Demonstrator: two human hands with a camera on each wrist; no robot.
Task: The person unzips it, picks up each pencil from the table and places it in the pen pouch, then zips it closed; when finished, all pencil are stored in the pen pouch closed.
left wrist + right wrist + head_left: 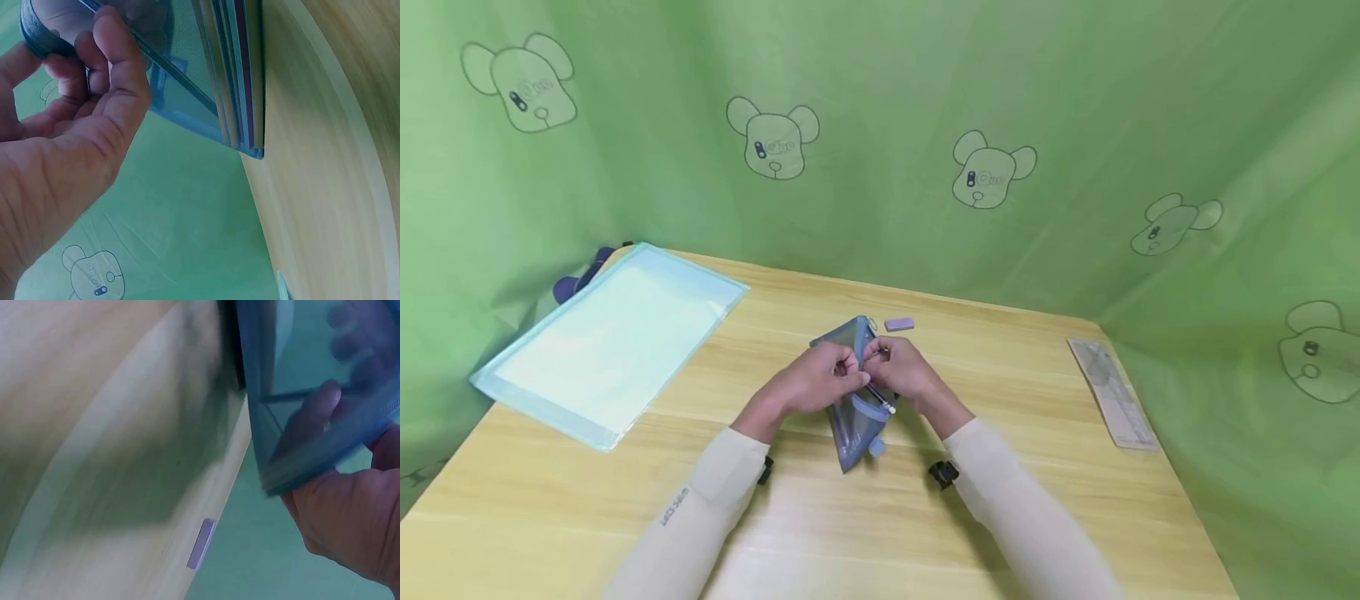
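A blue mesh zipper pouch is held up over the middle of the table, tilted. My left hand pinches its zippered edge near the middle. On the other side of the opening, my right hand grips the opposite edge, its thumb showing through the mesh. Between the hands, a dark slim pencil-like stick with a white end slants across the opening. Several long thin sticks stand along the pouch's side, seen through the mesh in the left wrist view. A light-blue tab hangs at its lower right.
Just beyond the pouch lies a small purple eraser-like block. A clear document folder with a light-blue border covers the table's left side. At the right edge lies a flat translucent ruler-like piece. Green curtains surround the table.
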